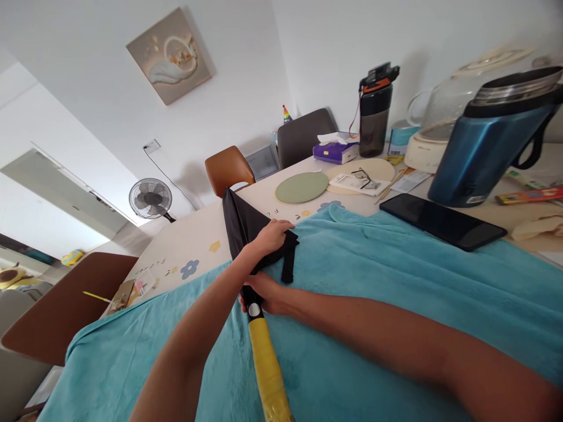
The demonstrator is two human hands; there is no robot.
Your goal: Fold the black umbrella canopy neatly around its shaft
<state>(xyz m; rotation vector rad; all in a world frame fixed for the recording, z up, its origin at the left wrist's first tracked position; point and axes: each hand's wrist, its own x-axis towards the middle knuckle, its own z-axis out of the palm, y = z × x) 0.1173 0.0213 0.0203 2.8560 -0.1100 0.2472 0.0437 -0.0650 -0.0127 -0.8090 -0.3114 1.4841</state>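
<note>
A folded black umbrella (238,227) lies over the edge between the table top and the blue-green cloth, its tip pointing away from me. Its handle (269,366) is wrapped in yellow and carries a round white button (254,309) near the top. My left hand (271,235) is closed on the black canopy fabric, its fingertips towards the right edge. Just below, my right hand (263,291) wraps round the umbrella at the base of the canopy, above the button. A loose black strap (288,265) hangs to the right of both hands.
The blue-green cloth (373,281) covers the near table. On the right are a black phone (442,220), a blue mug (488,140), a glass kettle (444,111), a dark bottle (376,114), glasses (364,178) and a green placemat (301,187). A brown chair (65,305) stands left.
</note>
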